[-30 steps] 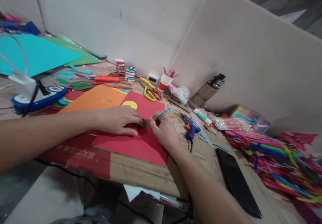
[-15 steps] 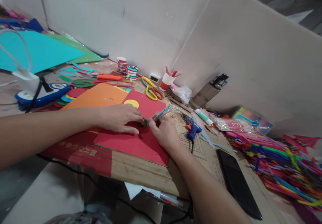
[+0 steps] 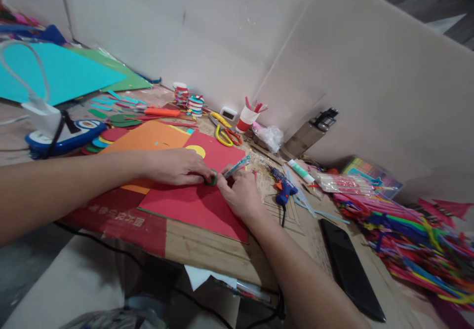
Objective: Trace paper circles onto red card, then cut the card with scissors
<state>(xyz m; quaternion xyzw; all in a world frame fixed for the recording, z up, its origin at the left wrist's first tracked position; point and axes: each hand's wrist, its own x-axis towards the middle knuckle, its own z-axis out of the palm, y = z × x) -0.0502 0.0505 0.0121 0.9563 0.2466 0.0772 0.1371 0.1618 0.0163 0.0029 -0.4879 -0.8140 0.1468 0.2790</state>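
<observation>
On a red paper sheet (image 3: pixel 192 205) lies a small dark green piece (image 3: pixel 212 179), pinched by the fingertips of my left hand (image 3: pixel 181 167). My right hand (image 3: pixel 240 191) is closed around a light-blue translucent pen (image 3: pixel 239 166), whose upper end slants up to the right; its lower end is hidden by the fingers. The fingertips of both hands nearly meet at the green piece. Just behind my left hand is a yellow paper circle (image 3: pixel 196 151) on the red sheet. An orange sheet (image 3: pixel 148 136) lies partly under my left forearm.
Yellow-handled pliers (image 3: pixel 223 135), a red and white cup (image 3: pixel 247 118) and a small white clock (image 3: pixel 228 114) stand behind. To the right are a blue glue gun (image 3: pixel 284 191), a black phone (image 3: pixel 348 265) and colourful pipe cleaners (image 3: pixel 411 240). A blue power strip (image 3: pixel 89 130) sits left.
My left hand has shifted slightly, its fingers and thumb drawn closer together on the green piece. My right hand has moved slightly left with the pen.
</observation>
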